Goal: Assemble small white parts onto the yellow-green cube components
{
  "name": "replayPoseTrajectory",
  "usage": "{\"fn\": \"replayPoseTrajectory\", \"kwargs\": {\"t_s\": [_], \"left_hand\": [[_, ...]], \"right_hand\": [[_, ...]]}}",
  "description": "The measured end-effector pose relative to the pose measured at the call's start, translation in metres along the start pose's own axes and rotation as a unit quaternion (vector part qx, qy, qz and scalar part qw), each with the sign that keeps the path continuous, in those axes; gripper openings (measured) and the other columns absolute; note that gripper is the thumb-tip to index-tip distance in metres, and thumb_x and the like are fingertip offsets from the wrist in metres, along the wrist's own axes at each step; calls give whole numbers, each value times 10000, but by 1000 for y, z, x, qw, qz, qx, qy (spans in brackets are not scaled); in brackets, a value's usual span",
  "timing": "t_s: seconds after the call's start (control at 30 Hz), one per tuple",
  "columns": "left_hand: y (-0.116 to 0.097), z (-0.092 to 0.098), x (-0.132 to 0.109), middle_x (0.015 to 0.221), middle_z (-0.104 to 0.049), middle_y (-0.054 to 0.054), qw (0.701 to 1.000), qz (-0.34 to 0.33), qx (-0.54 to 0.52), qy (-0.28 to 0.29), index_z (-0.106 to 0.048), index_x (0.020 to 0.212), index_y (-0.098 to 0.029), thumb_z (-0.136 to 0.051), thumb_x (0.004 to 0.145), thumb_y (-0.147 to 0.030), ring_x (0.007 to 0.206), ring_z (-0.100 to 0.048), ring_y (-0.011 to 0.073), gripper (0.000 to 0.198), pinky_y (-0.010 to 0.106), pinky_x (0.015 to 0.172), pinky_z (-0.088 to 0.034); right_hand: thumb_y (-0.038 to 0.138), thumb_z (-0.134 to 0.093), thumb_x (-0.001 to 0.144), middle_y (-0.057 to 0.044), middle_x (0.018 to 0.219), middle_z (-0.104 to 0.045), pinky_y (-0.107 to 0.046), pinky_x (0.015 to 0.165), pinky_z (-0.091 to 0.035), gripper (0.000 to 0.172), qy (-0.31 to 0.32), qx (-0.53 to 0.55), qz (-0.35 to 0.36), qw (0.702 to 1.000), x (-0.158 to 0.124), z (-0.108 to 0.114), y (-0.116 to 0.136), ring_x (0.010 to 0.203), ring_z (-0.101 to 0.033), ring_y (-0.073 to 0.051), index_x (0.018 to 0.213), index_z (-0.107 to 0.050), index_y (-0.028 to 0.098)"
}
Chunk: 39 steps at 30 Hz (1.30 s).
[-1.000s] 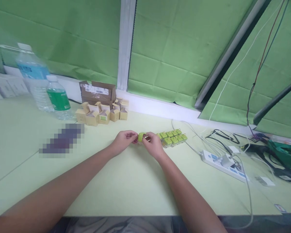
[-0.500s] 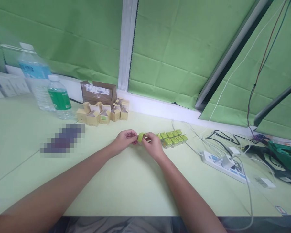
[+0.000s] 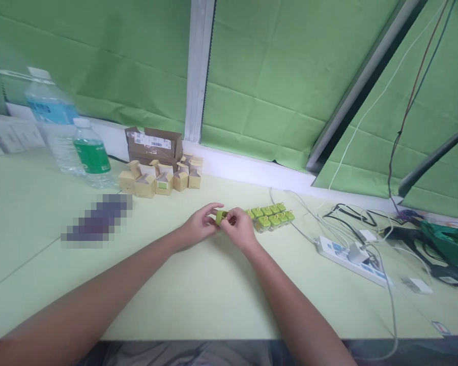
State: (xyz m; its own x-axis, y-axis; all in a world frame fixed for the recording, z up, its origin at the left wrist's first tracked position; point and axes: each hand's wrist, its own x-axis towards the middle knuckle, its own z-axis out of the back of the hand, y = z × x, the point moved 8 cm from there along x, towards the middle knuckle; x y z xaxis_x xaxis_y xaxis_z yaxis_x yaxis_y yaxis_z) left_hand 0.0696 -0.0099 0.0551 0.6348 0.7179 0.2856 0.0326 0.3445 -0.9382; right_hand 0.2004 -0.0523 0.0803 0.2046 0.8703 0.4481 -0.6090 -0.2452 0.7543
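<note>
Over the middle of the pale green table [image 3: 213,290], my left hand [image 3: 200,223] and my right hand [image 3: 239,229] meet around one small green plug-like part [image 3: 220,217]. Both pinch it between thumb and fingers, the left from the left side, the right from the right. Just to the right of my right hand lies a double row of several more green parts [image 3: 272,216]. Further back on the left stands a cluster of small tan cardboard boxes [image 3: 160,179], some with flaps open, in front of a brown carton [image 3: 153,145].
Two water bottles [image 3: 87,152] stand at the back left. A white power strip [image 3: 349,256] with plugs and tangled cables lies at the right, beside a dark green tool [image 3: 442,244]. A blurred dark patch [image 3: 99,218] lies left of centre. Green cloth covers the wall behind.
My hands have drawn slightly closer together over the green part, and my left fingers have shifted their hold on it. Nothing else has moved.
</note>
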Motion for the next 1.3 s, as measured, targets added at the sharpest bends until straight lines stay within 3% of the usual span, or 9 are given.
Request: {"fn": "replayPoseTrajectory", "kwargs": {"t_s": [0.13, 0.27, 0.53, 0.73, 0.97, 1.07, 1.17, 1.23, 1.3], "left_hand": [[-20, -8, -7, 1228, -626, 78, 983, -71, 167, -21, -540, 1364, -260, -621, 814, -241, 946, -637, 207, 556, 315, 774, -541], [-25, -4, -4, 1207, -645, 74, 969, -87, 227, -35, -634, 1234, -243, -584, 832, -242, 1069, -620, 246, 405, 320, 807, -537], [8, 37, 8, 1146, -622, 100, 947, -44, 297, -109, -641, 1117, -193, -687, 793, -461, 1054, -619, 275, 423, 378, 858, -531], [23, 39, 10, 1067, -654, 88, 945, -9, 315, -90, -623, 1134, -194, -662, 799, -467, 943, -639, 262, 434, 391, 833, -515], [24, 36, 11, 1104, -661, 110, 947, -6, 310, -79, -634, 1089, -183, -617, 833, -494, 980, -631, 276, 404, 399, 857, -510], [23, 35, 11, 1123, -655, 112, 948, -10, 307, -79, -630, 1103, -182, -601, 845, -522, 1026, -623, 286, 428, 409, 900, -500], [23, 34, 11, 1129, -648, 108, 949, -7, 307, -70, -626, 1108, -186, -567, 869, -522, 1050, -615, 282, 416, 408, 911, -493], [23, 33, 11, 1120, -649, 106, 949, -7, 308, -64, -626, 1101, -191, -551, 880, -512, 1045, -614, 280, 397, 407, 904, -493], [23, 32, 12, 1113, -655, 107, 950, -10, 307, -63, -628, 1098, -194, -552, 878, -506, 1029, -616, 280, 389, 408, 896, -493]], "right_hand": [[215, -594, 660, 21, 668, -544, -255, 591, -404, 112, -6, -11, 29, 1000, -2, 1, 7, 606, -515, -139, 614, -492, 212], [205, -587, 688, 21, 677, -567, -247, 591, -417, 87, 6, -3, 44, 999, -3, -2, 10, 618, -543, -141, 645, -511, 212], [253, -601, 821, -17, 810, -645, -265, 665, -440, 90, 17, -116, 39, 992, 7, 15, 3, 661, -582, -146, 767, -650, 200], [211, -637, 806, -14, 601, -632, -254, 529, -325, 183, 159, -230, 50, 959, -8, -9, 2, 562, -544, -160, 627, -671, 224], [230, -661, 810, -59, 593, -649, -264, 513, -315, 167, 143, -316, 42, 937, -5, -10, 5, 552, -575, -192, 645, -680, 212], [287, -603, 872, -48, 613, -670, -271, 550, -372, 195, 54, -284, 21, 957, 3, 40, 23, 571, -593, -197, 718, -709, 230], [303, -511, 899, -67, 809, -741, -297, 649, -449, 235, -120, -257, -19, 959, -10, 142, 30, 708, -657, -221, 892, -738, 242], [344, -511, 891, -110, 887, -748, -346, 711, -475, 277, -256, -302, -98, 913, -38, 228, 14, 785, -677, -264, 985, -743, 225], [372, -517, 881, -147, 931, -746, -408, 771, -481, 315, -315, -383, -188, 848, -67, 303, -14, 886, -680, -325, 1027, -748, 215]]}}
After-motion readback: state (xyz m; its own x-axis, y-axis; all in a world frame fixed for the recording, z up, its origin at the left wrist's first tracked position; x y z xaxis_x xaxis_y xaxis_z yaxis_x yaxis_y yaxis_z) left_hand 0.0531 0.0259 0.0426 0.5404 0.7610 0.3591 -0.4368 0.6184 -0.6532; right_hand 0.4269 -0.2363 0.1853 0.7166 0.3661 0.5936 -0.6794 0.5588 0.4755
